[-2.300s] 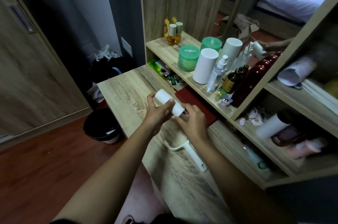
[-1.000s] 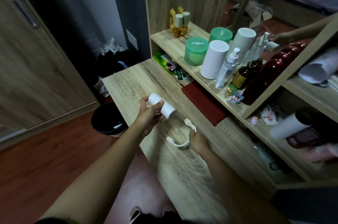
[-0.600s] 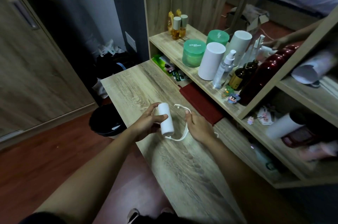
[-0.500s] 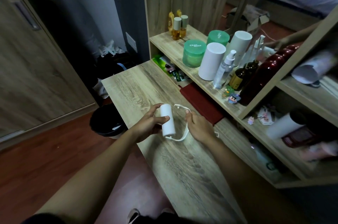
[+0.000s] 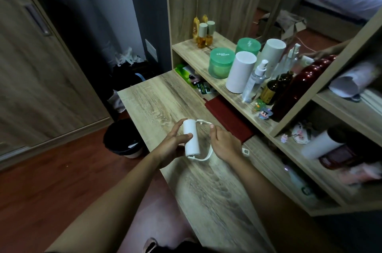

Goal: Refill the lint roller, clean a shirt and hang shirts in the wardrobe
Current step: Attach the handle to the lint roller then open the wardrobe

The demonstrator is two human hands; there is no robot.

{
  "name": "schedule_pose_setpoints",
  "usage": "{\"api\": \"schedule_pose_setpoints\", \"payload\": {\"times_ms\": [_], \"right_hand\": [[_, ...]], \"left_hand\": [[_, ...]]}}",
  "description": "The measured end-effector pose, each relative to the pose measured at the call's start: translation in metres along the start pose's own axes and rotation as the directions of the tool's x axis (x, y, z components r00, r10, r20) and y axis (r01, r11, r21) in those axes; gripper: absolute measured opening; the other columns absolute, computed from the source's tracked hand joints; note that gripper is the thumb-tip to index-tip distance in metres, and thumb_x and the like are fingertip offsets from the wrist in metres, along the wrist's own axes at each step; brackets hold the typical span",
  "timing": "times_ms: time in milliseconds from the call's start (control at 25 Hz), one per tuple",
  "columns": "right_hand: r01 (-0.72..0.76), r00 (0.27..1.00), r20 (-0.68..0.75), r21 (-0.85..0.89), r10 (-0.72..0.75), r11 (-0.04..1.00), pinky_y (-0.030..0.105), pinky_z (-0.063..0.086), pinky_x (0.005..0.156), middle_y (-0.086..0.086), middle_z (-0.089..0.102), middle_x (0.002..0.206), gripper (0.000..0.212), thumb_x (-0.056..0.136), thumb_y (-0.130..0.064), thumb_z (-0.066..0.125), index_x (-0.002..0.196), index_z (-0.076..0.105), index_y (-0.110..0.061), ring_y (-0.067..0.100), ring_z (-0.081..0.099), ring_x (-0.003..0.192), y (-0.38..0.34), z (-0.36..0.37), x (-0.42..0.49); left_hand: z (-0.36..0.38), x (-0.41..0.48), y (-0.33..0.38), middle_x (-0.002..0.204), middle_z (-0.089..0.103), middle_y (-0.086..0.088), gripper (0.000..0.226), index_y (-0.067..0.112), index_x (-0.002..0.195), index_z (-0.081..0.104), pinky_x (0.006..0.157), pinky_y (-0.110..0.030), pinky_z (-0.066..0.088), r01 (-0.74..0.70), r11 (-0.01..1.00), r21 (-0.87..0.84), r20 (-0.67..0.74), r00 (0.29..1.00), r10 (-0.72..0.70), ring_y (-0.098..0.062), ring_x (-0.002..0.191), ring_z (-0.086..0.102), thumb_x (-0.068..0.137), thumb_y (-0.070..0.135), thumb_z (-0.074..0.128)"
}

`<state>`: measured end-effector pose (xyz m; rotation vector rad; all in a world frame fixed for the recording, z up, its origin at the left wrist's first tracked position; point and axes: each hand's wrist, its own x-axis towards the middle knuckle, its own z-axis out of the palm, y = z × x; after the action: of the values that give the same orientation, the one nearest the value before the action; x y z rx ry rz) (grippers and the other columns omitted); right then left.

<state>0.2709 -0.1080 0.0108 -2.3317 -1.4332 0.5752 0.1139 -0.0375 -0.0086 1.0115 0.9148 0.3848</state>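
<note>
A white refill roll (image 5: 191,141) stands nearly upright over the wooden desk (image 5: 157,103), sitting inside the white frame of the lint roller (image 5: 206,154). My left hand (image 5: 172,145) grips the roll from the left, thumb across its front. My right hand (image 5: 224,143) holds the roller's handle, which is mostly hidden under the palm; only the handle's end shows at the wrist. No shirt is in view.
A shelf (image 5: 194,56) behind the desk carries green jars (image 5: 221,62), a white cylinder (image 5: 239,70), spray bottles and dark red bottles. A red cloth (image 5: 225,116) lies under the shelf. A black bin (image 5: 122,139) stands on the floor left of the desk. Wardrobe door (image 5: 31,56) at left.
My right hand picked the roller frame up from the desk. My left hand turned the roll upright and brought it into the frame. In the last half second little has moved.
</note>
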Motion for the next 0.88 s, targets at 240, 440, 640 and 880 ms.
{"api": "schedule_pose_setpoints", "payload": {"times_ms": [240,440,640,880], "right_hand": [[-0.027,0.999,-0.018,0.002,0.027,1.0,0.038,0.041,0.082,0.015,0.065,0.112,0.053,0.099,-0.041,0.014,0.112,0.056,-0.011,0.034,0.058,0.104,-0.004,0.004,-0.003],[-0.041,0.997,-0.069,0.0,0.041,0.999,0.039,0.043,0.081,0.017,0.066,0.111,0.051,0.099,-0.039,0.016,0.111,0.057,-0.01,0.036,0.06,0.101,-0.014,0.006,-0.003],[-0.038,0.996,-0.077,-0.01,0.037,0.999,0.037,0.042,0.082,0.017,0.065,0.113,0.05,0.099,-0.038,0.018,0.112,0.058,-0.01,0.035,0.059,0.103,-0.025,0.003,-0.004],[0.004,1.0,0.018,0.151,-0.007,0.989,0.04,0.044,0.083,0.018,0.066,0.109,0.05,0.096,-0.045,0.024,0.106,0.058,-0.012,0.036,0.059,0.103,-0.016,0.005,0.002]], "left_hand": [[0.012,-0.004,-0.008,0.1,0.053,-0.008,0.046,0.053,0.121,0.04,0.062,-0.033,0.049,-0.014,0.997,-0.076,-0.044,0.999,0.011,-0.03,0.082,0.057,0.09,0.02,0.049],[0.036,-0.006,-0.004,0.083,0.045,-0.013,0.045,0.043,0.111,0.044,0.051,-0.032,0.049,-0.169,0.973,-0.154,-0.187,0.972,0.139,-0.026,0.061,0.05,0.081,0.01,0.042],[0.046,-0.013,-0.007,0.076,0.048,-0.01,0.066,0.053,0.112,0.039,0.043,-0.026,0.044,-0.22,0.975,-0.023,-0.305,0.931,0.203,-0.015,0.043,0.048,0.08,-0.003,0.053],[0.038,-0.019,-0.004,0.069,0.048,-0.006,0.068,0.045,0.112,0.04,0.045,-0.027,0.042,-0.268,0.963,0.035,-0.25,0.93,0.268,-0.021,0.043,0.045,0.075,-0.01,0.053]]}}
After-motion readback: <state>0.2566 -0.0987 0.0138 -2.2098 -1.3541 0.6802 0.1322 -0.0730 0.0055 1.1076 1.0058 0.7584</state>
